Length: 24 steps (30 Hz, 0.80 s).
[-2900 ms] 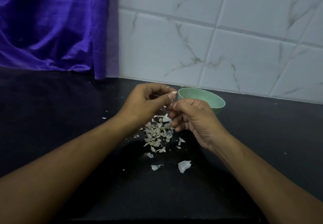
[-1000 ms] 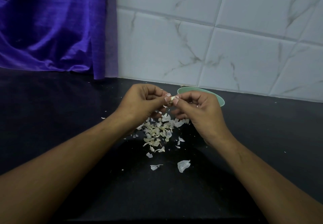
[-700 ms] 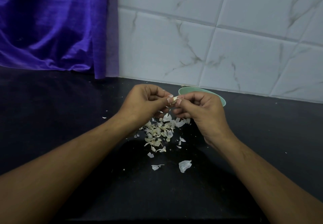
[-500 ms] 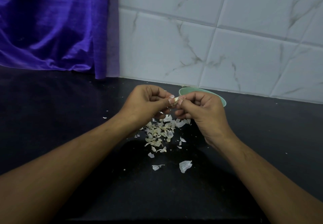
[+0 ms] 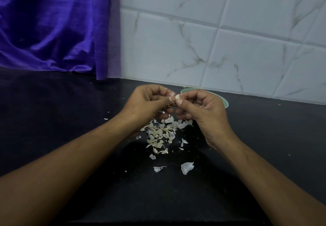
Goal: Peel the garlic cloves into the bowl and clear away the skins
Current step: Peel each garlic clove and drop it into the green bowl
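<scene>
At the far left a purple curtain (image 5: 53, 26) hangs down to the back edge of the black counter (image 5: 44, 120). My left hand (image 5: 148, 102) is raised above the counter with its fingers curled, and thumb and forefinger pinch 1 small pale garlic clove (image 5: 177, 96) by its left side. The clove sits between my 2 hands, held in the air just in front of the near rim of the bowl and above the far end of the skins (image 5: 162, 132). Those skins lie in a loose white heap on the counter below and between my wrists, thinning out toward me. 2 larger flakes lie apart from the heap, nearer to me: a small one (image 5: 158, 168) and, just right of it, a broader curved one (image 5: 187, 167). My right hand (image 5: 202, 109) meets the left at the clove, fingers curled, its thumb and fingertips nipping the clove's right side. Behind that hand stands the pale green bowl (image 5: 226, 102), mostly hidden by my knuckles, so I cannot tell what it holds. It stands close to the white marbled tile wall (image 5: 211, 40) that runs along the back to the right edge.
</scene>
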Available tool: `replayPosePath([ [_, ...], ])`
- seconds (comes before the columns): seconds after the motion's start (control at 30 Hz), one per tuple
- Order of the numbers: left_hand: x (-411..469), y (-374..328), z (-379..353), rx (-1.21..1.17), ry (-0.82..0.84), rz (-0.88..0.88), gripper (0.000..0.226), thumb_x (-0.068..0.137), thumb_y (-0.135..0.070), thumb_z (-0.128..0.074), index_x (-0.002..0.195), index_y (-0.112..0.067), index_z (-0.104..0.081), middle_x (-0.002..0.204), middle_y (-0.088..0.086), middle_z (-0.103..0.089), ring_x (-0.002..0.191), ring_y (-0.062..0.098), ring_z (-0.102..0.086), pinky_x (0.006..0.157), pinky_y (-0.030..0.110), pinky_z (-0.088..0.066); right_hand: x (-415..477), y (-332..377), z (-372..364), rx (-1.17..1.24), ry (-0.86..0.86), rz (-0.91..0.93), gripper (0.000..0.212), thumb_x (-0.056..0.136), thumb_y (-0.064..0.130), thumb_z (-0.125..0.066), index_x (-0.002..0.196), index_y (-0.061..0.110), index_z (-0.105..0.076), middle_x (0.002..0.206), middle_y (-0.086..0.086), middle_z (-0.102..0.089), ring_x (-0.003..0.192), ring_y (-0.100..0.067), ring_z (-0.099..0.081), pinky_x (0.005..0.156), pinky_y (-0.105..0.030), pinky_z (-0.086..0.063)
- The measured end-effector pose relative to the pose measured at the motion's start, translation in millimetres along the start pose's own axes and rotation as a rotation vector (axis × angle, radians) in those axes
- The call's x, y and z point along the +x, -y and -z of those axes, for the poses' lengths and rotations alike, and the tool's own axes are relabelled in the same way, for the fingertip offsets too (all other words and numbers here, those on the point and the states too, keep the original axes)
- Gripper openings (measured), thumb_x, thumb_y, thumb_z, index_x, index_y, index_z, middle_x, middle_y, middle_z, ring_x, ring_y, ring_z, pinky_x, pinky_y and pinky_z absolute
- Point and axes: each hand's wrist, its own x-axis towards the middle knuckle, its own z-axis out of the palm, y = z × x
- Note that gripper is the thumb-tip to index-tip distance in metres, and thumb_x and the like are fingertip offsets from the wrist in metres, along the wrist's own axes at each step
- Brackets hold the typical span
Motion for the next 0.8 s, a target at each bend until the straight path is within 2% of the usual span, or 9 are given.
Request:
replayPosePath([
  [0.07, 0.2, 0.2, -0.1, 0.0, -0.002, -0.008, 0.011, 0.094, -0.011, -0.074, 0.103, -0.005, -0.074, 0.088, 0.01, -0.079, 0.077, 0.018, -0.073, 0.066, 0.028, -0.061, 0.5, 1.2, 1.5, 0.0, -0.005, 0.001, 0.006, 0.091, 0.001, -0.074, 0.096, 0.003, -0.076, 0.088, -0.022, -0.075, 0.075, -0.031, -0.072, 0.076, -0.05, -0.065],
  [0.17, 0.6, 2.2, -1.1, -0.001, -0.002, -0.016, 0.009, 0.094, -0.01, -0.074, 0.101, -0.005, -0.074, 0.086, 0.011, -0.079, 0.076, 0.018, -0.073, 0.066, 0.028, -0.061, 0.5, 1.2, 1.4, 0.006, -0.017, -0.007, 0.004, 0.091, -0.002, -0.073, 0.095, -0.001, -0.075, 0.082, -0.024, -0.074, 0.074, -0.029, -0.072, 0.074, -0.042, -0.066],
  [0.3, -0.1, 5.8, -4.5, 0.002, -0.011, -0.028, 0.009, 0.093, -0.008, -0.074, 0.1, -0.003, -0.074, 0.084, 0.013, -0.078, 0.074, 0.017, -0.073, 0.067, 0.029, -0.061, 0.5, -1.0, -0.1, -0.008, -0.044, -0.022, 0.003, 0.092, -0.003, -0.072, 0.092, -0.001, -0.074, 0.076, -0.021, -0.074, 0.074, -0.034, -0.074, 0.075, -0.045, -0.065],
  [0.53, -1.1, 7.6, -8.8, 0.049, -0.025, -0.075, 0.008, 0.094, -0.008, -0.074, 0.1, -0.004, -0.074, 0.08, 0.012, -0.077, 0.072, 0.018, -0.072, 0.065, 0.029, -0.061, 0.0, 1.2, -3.9, -0.011, -0.087, -0.025, 0.005, 0.089, -0.004, -0.072, 0.086, -0.001, -0.074, 0.071, -0.02, -0.073, 0.067, -0.03, -0.074, 0.069, -0.042, -0.064],
  [0.63, -1.2, 5.5, -8.9, 0.118, -0.018, -0.108, 0.012, 0.092, -0.012, -0.078, 0.102, -0.007, -0.074, 0.083, 0.013, -0.078, 0.077, 0.029, -0.074, 0.073, 0.04, -0.063, 0.3, 2.3, -4.1, -0.001, -0.088, -0.036, 0.01, 0.088, -0.006, -0.07, 0.083, 0.001, -0.075, 0.072, -0.018, -0.074, 0.066, -0.027, -0.073, 0.068, -0.041, -0.064],
  [0.8, 0.0, 4.5, -2.4, 0.281, -0.012, -0.167, 0.017, 0.087, -0.015, -0.084, 0.101, -0.017, -0.075, 0.081, 0.005, -0.078, 0.08, 0.034, -0.076, 0.079, 0.052, -0.063, 0.3, 2.9, -3.3, 0.016, -0.046, -0.067, 0.015, 0.092, -0.009, -0.063, 0.088, 0.001, -0.073, 0.076, -0.015, -0.076, 0.066, -0.025, -0.072, 0.07, -0.041, -0.065],
])
